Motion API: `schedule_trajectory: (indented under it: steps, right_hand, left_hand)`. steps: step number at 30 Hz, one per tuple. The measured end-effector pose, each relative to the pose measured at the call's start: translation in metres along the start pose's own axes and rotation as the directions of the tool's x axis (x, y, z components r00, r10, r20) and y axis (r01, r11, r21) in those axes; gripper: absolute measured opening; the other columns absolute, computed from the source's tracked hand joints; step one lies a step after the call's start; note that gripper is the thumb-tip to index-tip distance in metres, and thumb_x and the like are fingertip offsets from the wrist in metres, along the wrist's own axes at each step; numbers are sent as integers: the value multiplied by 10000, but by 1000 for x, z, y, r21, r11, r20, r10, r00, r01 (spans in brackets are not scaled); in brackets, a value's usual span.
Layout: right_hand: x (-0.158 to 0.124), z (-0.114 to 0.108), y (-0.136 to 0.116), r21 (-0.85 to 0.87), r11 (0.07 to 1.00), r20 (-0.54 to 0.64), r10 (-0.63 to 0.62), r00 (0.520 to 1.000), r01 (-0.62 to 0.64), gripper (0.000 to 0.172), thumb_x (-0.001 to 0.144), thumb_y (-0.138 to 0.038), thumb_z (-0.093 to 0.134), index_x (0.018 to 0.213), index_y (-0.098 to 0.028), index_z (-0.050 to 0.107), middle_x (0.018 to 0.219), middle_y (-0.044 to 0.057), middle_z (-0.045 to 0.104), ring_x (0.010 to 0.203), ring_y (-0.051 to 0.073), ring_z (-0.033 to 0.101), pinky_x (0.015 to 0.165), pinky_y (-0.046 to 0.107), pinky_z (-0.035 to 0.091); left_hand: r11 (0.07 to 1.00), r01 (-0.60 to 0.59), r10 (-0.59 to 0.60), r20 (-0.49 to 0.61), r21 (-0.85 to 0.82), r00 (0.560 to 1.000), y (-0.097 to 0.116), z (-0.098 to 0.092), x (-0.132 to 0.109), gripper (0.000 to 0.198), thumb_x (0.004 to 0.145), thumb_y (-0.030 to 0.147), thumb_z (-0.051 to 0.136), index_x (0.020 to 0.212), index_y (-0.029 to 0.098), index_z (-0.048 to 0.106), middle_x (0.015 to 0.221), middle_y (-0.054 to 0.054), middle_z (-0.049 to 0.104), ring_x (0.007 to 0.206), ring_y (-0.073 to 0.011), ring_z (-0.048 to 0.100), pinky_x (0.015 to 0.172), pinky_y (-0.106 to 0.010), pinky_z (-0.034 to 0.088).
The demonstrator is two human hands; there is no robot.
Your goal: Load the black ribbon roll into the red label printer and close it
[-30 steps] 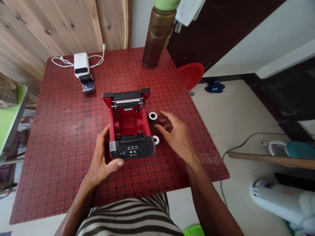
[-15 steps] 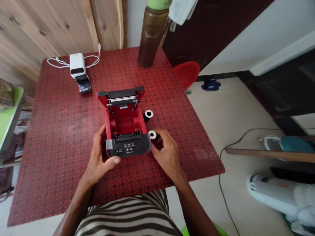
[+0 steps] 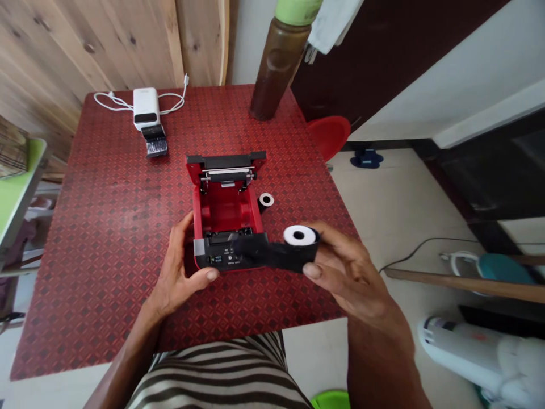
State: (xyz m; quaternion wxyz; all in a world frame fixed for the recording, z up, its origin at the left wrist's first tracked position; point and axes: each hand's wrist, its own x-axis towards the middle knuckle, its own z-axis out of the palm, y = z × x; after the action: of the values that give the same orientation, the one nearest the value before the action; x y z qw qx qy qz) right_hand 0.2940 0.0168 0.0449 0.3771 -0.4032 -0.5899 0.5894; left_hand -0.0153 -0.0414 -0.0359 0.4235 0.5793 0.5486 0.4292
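The printer (image 3: 225, 207) sits open in front of me on the red table (image 3: 85, 227), with its lid (image 3: 225, 162) tipped back and the red bay bare. No roll sits in the bay. So the opening is done, while both rolls are outside the printer.

One roll (image 3: 299, 235) is up in my right hand (image 3: 351, 272), held just above the printer's front right corner with its white core showing. My hand is closed around it, thumb on the near side and fingers curled over the far side. A dark strip of paper (image 3: 251, 251) has come loose from the roll and runs left across the printer's front panel; I can't tell whether it touches the panel or only passes above it. The other roll (image 3: 264, 200) stands on the table just beside the printer's right wall, about level with the bay, untouched.

My left hand (image 3: 179, 267) steadies the printer — fingers wrapped around the left wall, thumb pressed against the front edge. Both forearms come in from my body over the table's near edge, with the right arm raised and angled inward, the left lower and close to the printer.

Farther back on the table lie a small white printer (image 3: 145, 108) with its white cable (image 3: 170, 107), and a brown bottle (image 3: 279, 68) with a green top stands near the far edge.
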Motion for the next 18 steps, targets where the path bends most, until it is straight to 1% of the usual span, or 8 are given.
schedule_trajectory:
  steps: [3, 6, 7, 9, 11, 13, 15, 18]
  right_hand:
    - [21, 9, -27, 2, 999, 190, -46, 981, 46, 219, 1012, -423, 863, 1206, -326, 834, 1082, 31, 785, 984, 237, 758, 872, 387, 642]
    - [42, 16, -42, 30, 992, 358, -129, 925, 126, 245, 1008, -467, 869, 1201, -319, 835, 1065, 33, 810, 970, 252, 767, 835, 395, 650]
    - [48, 17, -44, -18, 988, 400, -134, 907, 154, 245, 1010, -462, 864, 1203, -315, 830, 1071, 33, 822, 968, 255, 773, 829, 396, 651]
    - [61, 23, -44, -239, 942, 427, -117, 897, 237, 206, 1041, -386, 813, 1227, -296, 812, 1115, 38, 840, 988, 256, 785, 868, 409, 649]
    - [73, 33, -41, -504, 806, 387, -110, 915, 310, 211, 1085, -260, 701, 1280, -264, 782, 1216, 63, 841, 1085, 267, 791, 988, 448, 633]
    - [83, 47, -35, -682, 647, 365, -104, 925, 342, 257, 1095, -153, 604, 1281, -236, 761, 1279, 90, 829, 1173, 284, 780, 1079, 483, 602]
    - [90, 60, -28, -792, 504, 365, -60, 929, 344, 281, 1082, -82, 561, 1231, -222, 753, 1292, 115, 821, 1204, 311, 764, 1085, 503, 588]
    - [94, 75, -21, -890, 316, 340, -21, 940, 329, 321, 1030, 12, 527, 1135, -211, 733, 1227, 137, 825, 1176, 353, 747, 1017, 521, 573]
  left_hand:
    - [1000, 2, -2, -7, 14, 1000, 2, 0, 1, 1102, 897, 727, 879, 1803, 365, 365, 1728, -151, 502, 1616, -476, 480, 1338, -737, 415]
    - [1000, -10, 10, 4, -18, 1000, 2, 2, 1, 1058, 933, 698, 855, 1808, 364, 363, 1711, -154, 519, 1591, -466, 509, 1320, -728, 449]
    - [1000, -17, 17, 2, -26, 1000, 2, 2, 1, 1049, 947, 684, 850, 1814, 372, 349, 1709, -153, 517, 1579, -459, 523, 1314, -726, 458]
    - [999, -40, 40, 0, -25, 999, 0, 3, 0, 1048, 958, 654, 862, 1822, 399, 326, 1714, -144, 507, 1563, -449, 541, 1306, -719, 472]
    - [998, -59, 59, 2, -12, 998, -1, 3, -1, 1045, 967, 641, 865, 1829, 409, 320, 1721, -138, 505, 1567, -448, 535, 1305, -708, 479]
    - [998, -66, 66, 7, 1, 998, -2, 2, -2, 1031, 990, 655, 835, 1840, 391, 315, 1723, -145, 507, 1580, -456, 518, 1310, -710, 472]
    - [997, -70, 70, 8, 16, 997, -3, 1, -3, 1042, 997, 678, 818, 1850, 374, 301, 1727, -157, 503, 1591, -468, 503, 1319, -728, 454]
    - [996, -75, 75, 17, 37, 997, -5, 1, -5, 1076, 997, 678, 821, 1864, 383, 256, 1760, -167, 472, 1618, -479, 478, 1336, -759, 420]
